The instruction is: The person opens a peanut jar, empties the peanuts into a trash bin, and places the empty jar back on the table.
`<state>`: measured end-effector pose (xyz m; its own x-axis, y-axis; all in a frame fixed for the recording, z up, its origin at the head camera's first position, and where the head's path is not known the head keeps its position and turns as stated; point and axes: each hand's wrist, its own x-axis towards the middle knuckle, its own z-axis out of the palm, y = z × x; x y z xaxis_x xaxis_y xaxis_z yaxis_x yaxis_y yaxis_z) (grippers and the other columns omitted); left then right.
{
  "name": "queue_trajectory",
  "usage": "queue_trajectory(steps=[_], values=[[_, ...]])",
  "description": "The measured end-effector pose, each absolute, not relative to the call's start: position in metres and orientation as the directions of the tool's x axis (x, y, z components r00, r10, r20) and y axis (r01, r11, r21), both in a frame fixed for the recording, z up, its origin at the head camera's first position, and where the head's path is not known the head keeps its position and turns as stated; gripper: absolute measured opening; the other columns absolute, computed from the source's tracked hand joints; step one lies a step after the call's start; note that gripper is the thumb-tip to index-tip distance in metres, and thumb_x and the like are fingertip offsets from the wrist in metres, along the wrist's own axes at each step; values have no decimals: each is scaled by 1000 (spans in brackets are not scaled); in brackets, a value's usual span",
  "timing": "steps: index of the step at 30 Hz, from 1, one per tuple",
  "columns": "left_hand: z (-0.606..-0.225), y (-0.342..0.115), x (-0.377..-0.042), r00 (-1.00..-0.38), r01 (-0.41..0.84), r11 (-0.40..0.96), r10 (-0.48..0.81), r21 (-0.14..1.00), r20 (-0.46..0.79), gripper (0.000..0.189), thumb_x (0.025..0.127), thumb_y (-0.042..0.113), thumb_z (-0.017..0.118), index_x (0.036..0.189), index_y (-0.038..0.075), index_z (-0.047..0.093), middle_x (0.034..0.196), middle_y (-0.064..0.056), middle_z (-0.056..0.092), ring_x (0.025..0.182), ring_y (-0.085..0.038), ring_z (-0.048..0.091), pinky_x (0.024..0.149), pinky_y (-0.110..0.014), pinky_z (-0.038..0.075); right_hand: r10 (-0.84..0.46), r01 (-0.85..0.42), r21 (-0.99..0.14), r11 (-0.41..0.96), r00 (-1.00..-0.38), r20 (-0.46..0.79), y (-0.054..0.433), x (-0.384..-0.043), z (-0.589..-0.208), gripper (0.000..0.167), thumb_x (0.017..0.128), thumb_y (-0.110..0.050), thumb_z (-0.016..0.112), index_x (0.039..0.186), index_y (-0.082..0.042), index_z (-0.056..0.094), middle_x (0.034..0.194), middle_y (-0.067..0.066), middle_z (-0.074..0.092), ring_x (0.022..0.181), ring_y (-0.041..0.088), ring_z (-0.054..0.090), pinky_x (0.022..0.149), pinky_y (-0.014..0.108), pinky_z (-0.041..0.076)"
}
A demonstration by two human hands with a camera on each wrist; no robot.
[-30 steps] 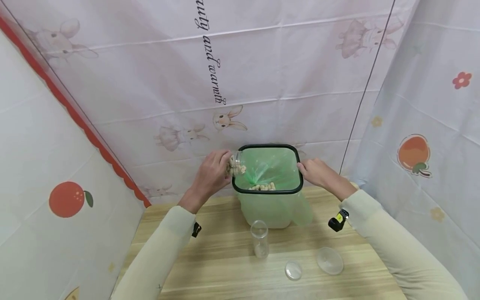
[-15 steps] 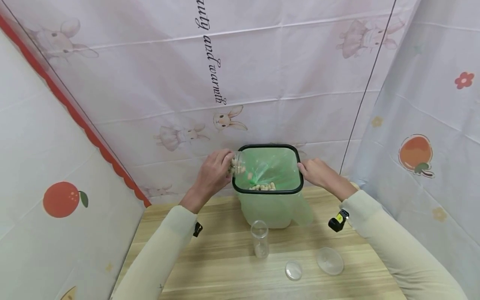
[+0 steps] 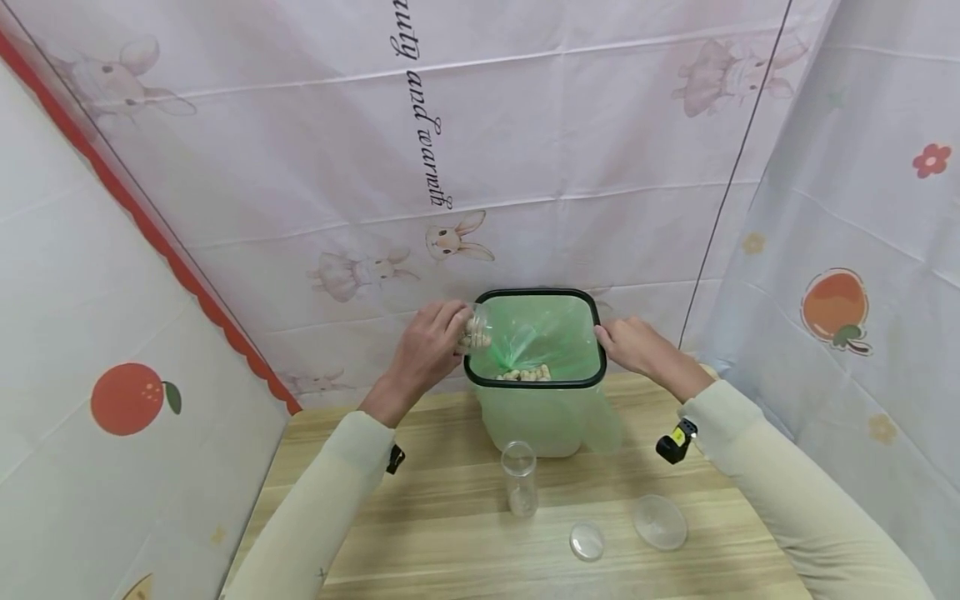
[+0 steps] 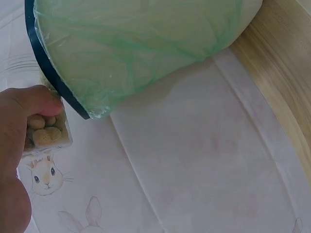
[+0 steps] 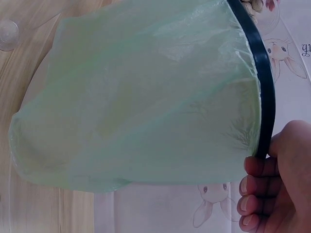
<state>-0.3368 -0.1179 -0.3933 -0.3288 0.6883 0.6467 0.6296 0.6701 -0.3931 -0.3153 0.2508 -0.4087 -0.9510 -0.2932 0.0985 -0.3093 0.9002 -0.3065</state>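
Observation:
My left hand grips a clear jar tipped on its side, its mouth over the left rim of a trash bin. Unshelled peanuts fill the jar's lower end in the left wrist view. The bin wears a green plastic liner under a black rim ring. More peanuts lie inside it. On the far side, my right hand pinches the rim ring, thumb on top and fingers curled under it in the right wrist view.
A tall clear container stands on the wooden table in front of the bin. Two clear round lids, a small one and a larger one, lie to its right. A printed curtain hangs close behind the bin.
Peanuts dropped from the jar's mouth into the bin half a second ago; none shows in mid-air now. The jar has shifted slightly to the right over the rim. My right hand stays put.

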Motion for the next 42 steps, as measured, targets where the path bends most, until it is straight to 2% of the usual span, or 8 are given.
queue_trajectory(steps=[5, 14, 20, 24, 30, 36, 42], values=[[-393, -117, -336, -342, 638, 671, 687, -378, 641, 73, 65, 12, 94, 128, 4, 58, 127, -12, 66, 114, -29, 62, 102, -40, 54, -298, -314, -305, 899, -949, 99, 251, -315, -409, 48, 111, -21, 37, 65, -15, 44, 58, 0, 43, 59, 20, 50, 66, 38, 46], [-393, -117, -335, -371, 629, 676, 694, -384, 617, 66, 73, 12, 89, 130, 3, 58, 130, -11, 65, 119, -29, 61, 107, -40, 53, -307, -325, -284, 902, -946, 106, 251, -316, -408, 48, 111, -20, 37, 64, -16, 44, 58, 0, 43, 60, 20, 52, 67, 40, 47], [-394, -118, -335, -342, 615, 666, 708, -423, 618, 71, 71, 16, 93, 132, 4, 58, 132, -12, 65, 121, -29, 61, 110, -39, 52, -315, -339, -279, 899, -940, 128, 251, -316, -410, 48, 111, -20, 38, 64, -16, 44, 59, 1, 43, 61, 21, 52, 67, 41, 48], [-395, -117, -336, -329, 624, 652, 719, -430, 612, 73, 70, 13, 92, 133, 6, 56, 134, -11, 64, 123, -29, 59, 111, -39, 51, -316, -340, -285, 896, -940, 130, 251, -316, -410, 48, 111, -20, 38, 64, -16, 44, 59, 0, 43, 60, 20, 52, 65, 39, 48], [-395, -117, -336, -327, 631, 649, 719, -425, 613, 67, 73, 5, 86, 133, 5, 56, 135, -11, 64, 125, -29, 59, 115, -39, 48, -320, -345, -277, 897, -938, 134, 252, -316, -410, 47, 111, -19, 38, 64, -16, 44, 59, 2, 45, 62, 21, 55, 67, 42, 49], [-396, -117, -336, -319, 638, 648, 715, -417, 622, 67, 72, 4, 85, 132, 5, 56, 134, -11, 64, 124, -29, 59, 114, -39, 49, -316, -341, -268, 901, -939, 135, 252, -316, -409, 47, 110, -19, 38, 64, -15, 45, 60, 3, 48, 65, 23, 57, 69, 44, 50], [-395, -116, -334, -324, 635, 652, 712, -414, 623, 59, 77, 3, 81, 131, 5, 56, 133, -10, 65, 123, -28, 60, 114, -39, 49, -316, -341, -269, 901, -940, 132, 251, -315, -409, 47, 110, -18, 38, 63, -15, 44, 59, 2, 46, 61, 22, 54, 66, 42, 49]])
